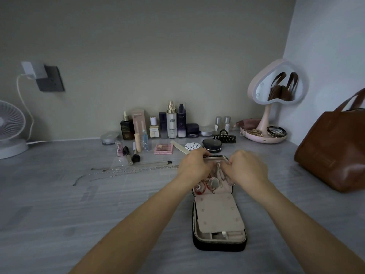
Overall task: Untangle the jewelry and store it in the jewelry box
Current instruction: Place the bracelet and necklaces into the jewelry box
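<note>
A black zip-around jewelry box (218, 243) lies open on a grey bench (59, 204), with a beige flap covering most of its near half. Over the far half, the left hand (194, 164) curls its fingers round the box's far-left corner. The right hand (246, 169) pinches with bent fingers a necklace (218, 171) that hangs inside. Below it a round pendant (214, 182) lies among red cords. Thin silver chains (128, 171) lie stretched on the bench left of the hands. Behind stand cosmetic bottles (171, 121), a black hair claw (224, 137), and a heart-shaped mirror (276, 86). A brown bag (333, 151) stands at right.
</note>
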`<act>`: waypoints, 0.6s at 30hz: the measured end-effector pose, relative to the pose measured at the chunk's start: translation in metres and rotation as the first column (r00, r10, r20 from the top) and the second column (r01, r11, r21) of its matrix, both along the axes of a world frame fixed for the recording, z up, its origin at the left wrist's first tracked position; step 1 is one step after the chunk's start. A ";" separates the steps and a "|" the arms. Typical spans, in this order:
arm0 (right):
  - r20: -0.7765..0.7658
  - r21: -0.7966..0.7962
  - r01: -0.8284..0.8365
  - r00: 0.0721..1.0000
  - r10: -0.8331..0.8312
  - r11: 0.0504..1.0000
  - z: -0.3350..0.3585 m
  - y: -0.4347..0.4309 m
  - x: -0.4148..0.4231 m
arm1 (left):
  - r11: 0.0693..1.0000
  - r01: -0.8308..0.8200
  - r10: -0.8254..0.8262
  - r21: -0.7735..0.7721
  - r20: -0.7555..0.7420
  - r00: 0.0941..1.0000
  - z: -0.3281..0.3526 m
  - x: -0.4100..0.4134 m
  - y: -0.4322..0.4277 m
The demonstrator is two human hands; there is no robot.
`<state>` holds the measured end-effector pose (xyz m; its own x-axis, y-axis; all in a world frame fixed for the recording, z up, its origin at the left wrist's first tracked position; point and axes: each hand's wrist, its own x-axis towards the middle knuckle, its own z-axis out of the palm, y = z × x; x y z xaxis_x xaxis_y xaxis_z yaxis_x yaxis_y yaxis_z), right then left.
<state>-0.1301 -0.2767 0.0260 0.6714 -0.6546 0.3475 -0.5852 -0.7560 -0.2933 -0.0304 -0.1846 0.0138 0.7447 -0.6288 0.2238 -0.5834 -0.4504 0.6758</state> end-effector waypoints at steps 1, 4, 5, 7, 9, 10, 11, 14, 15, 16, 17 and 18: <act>-0.003 0.013 -0.005 1.000 0.005 1.000 0.000 0.000 0.000 | 1.000 -0.009 0.009 -0.001 0.003 1.000 0.000 -0.001 0.000; -0.029 0.058 -0.011 1.000 0.013 0.998 -0.002 0.001 -0.003 | 1.000 -0.029 0.029 0.002 -0.001 1.000 -0.001 -0.001 -0.001; -0.032 0.069 -0.007 0.999 0.010 0.998 -0.002 0.001 -0.005 | 1.000 -0.030 0.030 0.005 -0.003 1.000 -0.001 -0.001 -0.001; -0.020 0.065 -0.007 1.000 0.008 0.998 -0.002 0.001 -0.010 | 1.000 -0.028 0.028 0.003 -0.001 1.000 -0.001 0.000 -0.002; -0.002 0.029 -0.010 1.000 0.010 1.000 0.000 0.001 -0.014 | 1.000 -0.030 0.030 0.003 0.006 1.000 -0.002 0.000 -0.002; 0.002 0.006 -0.015 1.000 0.015 1.000 0.000 0.001 -0.016 | 0.999 -0.032 0.032 0.002 0.008 0.999 -0.002 0.000 -0.002; 0.004 -0.012 -0.023 1.000 0.023 1.000 0.000 0.001 -0.017 | 0.999 -0.033 0.033 0.002 0.007 0.999 -0.002 -0.001 -0.002; 0.036 -0.057 -0.047 0.998 0.049 0.997 -0.001 0.003 -0.019 | 1.000 -0.031 0.031 -0.003 0.006 1.000 -0.003 -0.001 -0.002; 0.056 -0.069 -0.073 0.995 0.077 0.995 -0.001 0.004 -0.019 | 1.000 -0.030 0.030 -0.004 0.006 1.000 -0.003 -0.001 -0.001; 0.068 -0.079 -0.117 0.990 0.123 0.990 0.000 0.006 -0.020 | 1.000 -0.028 0.028 -0.004 0.006 1.000 -0.003 -0.001 -0.001; 0.055 -0.088 -0.176 0.982 0.181 0.980 0.000 0.007 -0.021 | 1.000 -0.027 0.027 -0.004 0.008 1.000 -0.002 -0.002 -0.001; 0.013 -0.101 -0.236 0.971 0.238 0.967 0.000 0.009 -0.021 | 1.000 -0.027 0.028 -0.004 0.010 1.000 -0.002 -0.002 -0.001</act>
<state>-0.1510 -0.2677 0.0255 0.7935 -0.4399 0.4206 -0.3795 -0.8979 -0.2233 -0.0321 -0.1855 0.0120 0.7593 -0.6073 0.2336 -0.5778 -0.4641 0.6714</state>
